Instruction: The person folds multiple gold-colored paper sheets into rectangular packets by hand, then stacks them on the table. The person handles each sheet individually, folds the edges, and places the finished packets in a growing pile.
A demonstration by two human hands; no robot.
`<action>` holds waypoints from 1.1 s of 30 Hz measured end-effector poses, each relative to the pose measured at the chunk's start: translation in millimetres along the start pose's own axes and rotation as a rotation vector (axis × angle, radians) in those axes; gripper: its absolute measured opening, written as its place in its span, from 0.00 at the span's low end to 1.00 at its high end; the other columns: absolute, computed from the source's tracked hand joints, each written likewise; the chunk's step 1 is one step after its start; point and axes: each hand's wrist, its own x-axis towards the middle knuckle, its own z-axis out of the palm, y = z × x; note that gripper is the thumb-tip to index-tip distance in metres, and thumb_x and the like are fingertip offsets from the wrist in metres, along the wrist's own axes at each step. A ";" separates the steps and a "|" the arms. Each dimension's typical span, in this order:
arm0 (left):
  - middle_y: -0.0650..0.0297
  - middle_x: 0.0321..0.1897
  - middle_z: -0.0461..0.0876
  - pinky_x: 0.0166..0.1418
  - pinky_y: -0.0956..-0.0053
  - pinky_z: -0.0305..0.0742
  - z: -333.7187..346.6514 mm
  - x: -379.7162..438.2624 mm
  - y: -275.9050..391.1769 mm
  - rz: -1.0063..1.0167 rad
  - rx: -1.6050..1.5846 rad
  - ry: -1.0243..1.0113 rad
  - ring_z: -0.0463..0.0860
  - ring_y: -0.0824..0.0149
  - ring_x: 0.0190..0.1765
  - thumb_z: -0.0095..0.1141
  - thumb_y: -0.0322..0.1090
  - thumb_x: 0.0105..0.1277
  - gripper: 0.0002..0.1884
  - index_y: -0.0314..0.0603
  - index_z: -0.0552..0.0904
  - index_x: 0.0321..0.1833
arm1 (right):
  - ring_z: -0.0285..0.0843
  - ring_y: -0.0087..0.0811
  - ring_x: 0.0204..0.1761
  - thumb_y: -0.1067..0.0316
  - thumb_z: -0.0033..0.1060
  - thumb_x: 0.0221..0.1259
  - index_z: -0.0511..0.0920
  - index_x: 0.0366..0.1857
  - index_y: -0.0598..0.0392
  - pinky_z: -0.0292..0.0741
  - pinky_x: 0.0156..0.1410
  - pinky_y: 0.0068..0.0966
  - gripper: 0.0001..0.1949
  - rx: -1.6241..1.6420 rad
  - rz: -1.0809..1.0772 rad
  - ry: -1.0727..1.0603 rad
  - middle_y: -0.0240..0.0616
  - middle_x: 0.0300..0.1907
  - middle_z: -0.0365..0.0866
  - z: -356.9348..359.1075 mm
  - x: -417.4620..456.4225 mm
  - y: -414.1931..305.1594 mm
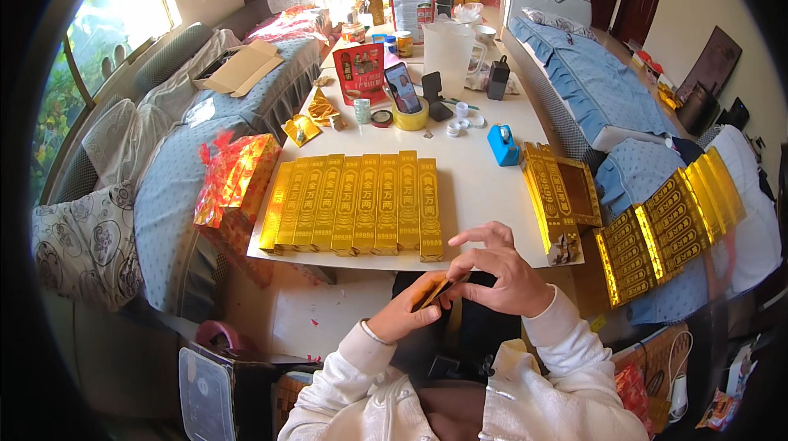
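My left hand (409, 307) is closed around a small, partly folded golden piece (438, 291), just off the table's near edge. My right hand (500, 268) bends over the same piece from the right, its fingertips touching or very near it; which is hidden. Beyond my hands, several narrow golden boxes with printed writing (351, 204) lie side by side in a row. To the right, a stack of flat golden printed card pieces (545, 194) lies against an open box (575, 191). A blue tape dispenser (503, 146) stands behind them.
On the white table (480, 182) stand a phone (403, 90) propped at a yellow tape roll (410, 117), a plastic jug (444, 59), a red pouch (359, 74) and small white caps (462, 110). A red bag (237, 176) sits left. Golden printed sheets (668, 225) lie right.
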 end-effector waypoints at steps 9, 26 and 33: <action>0.60 0.64 0.75 0.69 0.68 0.70 -9.1 -6.1 -13.5 -0.086 -0.140 -0.130 0.74 0.67 0.60 0.65 0.62 0.72 0.46 0.39 0.62 0.83 | 0.77 0.31 0.74 0.59 0.80 0.63 0.87 0.46 0.43 0.42 0.89 0.57 0.11 0.343 0.143 -0.287 0.24 0.49 0.91 -11.9 -3.0 9.9; 0.64 0.61 0.83 0.69 0.70 0.74 0.6 2.4 8.6 -0.021 -0.005 0.237 0.79 0.71 0.61 0.78 0.40 0.66 0.34 0.35 0.76 0.71 | 0.68 0.41 0.78 0.56 0.84 0.60 0.84 0.62 0.48 0.54 0.87 0.43 0.27 0.538 0.104 -0.170 0.39 0.69 0.79 -4.7 -7.1 27.6; 0.63 0.51 0.88 0.60 0.72 0.80 -1.9 14.3 21.7 0.259 0.094 0.618 0.85 0.70 0.51 0.76 0.39 0.69 0.25 0.34 0.81 0.61 | 0.62 0.38 0.80 0.51 0.86 0.58 0.50 0.85 0.57 0.59 0.86 0.39 0.57 0.776 0.343 -0.184 0.43 0.79 0.63 100.4 -28.6 16.7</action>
